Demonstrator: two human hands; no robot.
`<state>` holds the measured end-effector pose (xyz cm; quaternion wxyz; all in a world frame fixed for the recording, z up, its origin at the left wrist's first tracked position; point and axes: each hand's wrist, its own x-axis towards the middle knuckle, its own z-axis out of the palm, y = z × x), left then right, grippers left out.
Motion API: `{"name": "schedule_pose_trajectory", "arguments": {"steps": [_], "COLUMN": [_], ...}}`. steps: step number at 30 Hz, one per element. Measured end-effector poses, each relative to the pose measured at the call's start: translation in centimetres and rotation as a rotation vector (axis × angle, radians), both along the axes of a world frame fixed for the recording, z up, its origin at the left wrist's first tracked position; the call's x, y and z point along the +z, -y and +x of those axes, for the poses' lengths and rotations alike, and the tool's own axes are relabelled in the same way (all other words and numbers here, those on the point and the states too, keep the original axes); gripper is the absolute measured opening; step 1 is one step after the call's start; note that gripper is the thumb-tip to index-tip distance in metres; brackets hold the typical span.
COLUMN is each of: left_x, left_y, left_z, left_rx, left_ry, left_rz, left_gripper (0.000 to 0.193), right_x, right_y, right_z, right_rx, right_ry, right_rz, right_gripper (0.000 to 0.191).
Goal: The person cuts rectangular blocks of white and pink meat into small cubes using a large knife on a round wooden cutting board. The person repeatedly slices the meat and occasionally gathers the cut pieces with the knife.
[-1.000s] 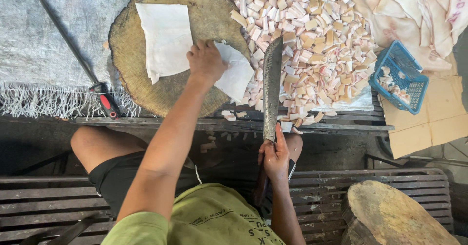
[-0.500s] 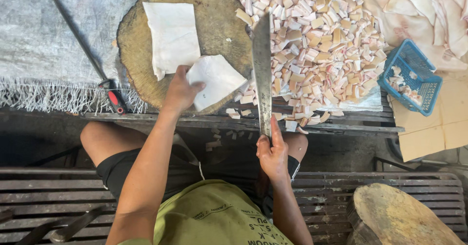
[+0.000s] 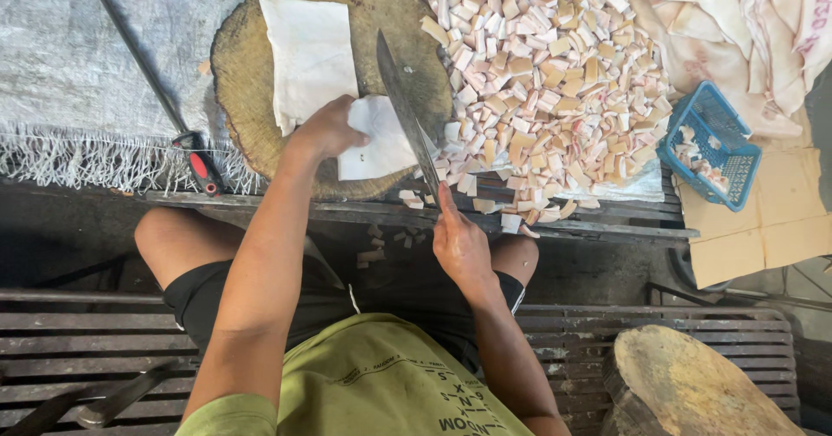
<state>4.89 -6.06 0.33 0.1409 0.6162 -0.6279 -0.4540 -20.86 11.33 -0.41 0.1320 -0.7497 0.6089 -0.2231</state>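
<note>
A round wooden chopping block carries two pale flat slabs. My left hand presses on the nearer slab near the block's front edge. The larger slab lies behind it. My right hand grips the handle of a long cleaver, whose blade slants up and left over the nearer slab. To the right of the block lies a big heap of small pale cut cubes.
A sharpening steel with a red and black handle lies left of the block on grey fringed cloth. A blue plastic basket and large pale sheets sit at the right. A second wooden block stands on the bench below.
The cleaver has swung from upright beside the block to slanting left over the nearer slab. My left hand has stayed on that slab, which now lies closer to the block's front edge.
</note>
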Motion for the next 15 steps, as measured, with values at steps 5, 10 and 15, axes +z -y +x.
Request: {"name": "schedule_pose_trajectory", "arguments": {"steps": [5, 10, 15], "left_x": [0.3, -0.4, -1.6], "left_y": [-0.2, -0.7, -1.5], "left_z": [-0.2, 0.1, 0.6], "left_rx": [0.038, 0.081, 0.058], "left_ry": [-0.024, -0.096, -0.207], "left_rz": [0.000, 0.013, -0.049], "left_gripper": [0.082, 0.073, 0.072], "right_x": [4.5, 7.2, 3.0], "right_y": [-0.7, 0.0, -0.6], "right_z": [-1.1, -2.0, 2.6], "right_rx": [-0.026, 0.013, -0.024], "right_ry": [0.069, 0.159, -0.061], "right_rz": [-0.170, -0.655, 0.101], "right_gripper": [0.071, 0.067, 0.072]}}
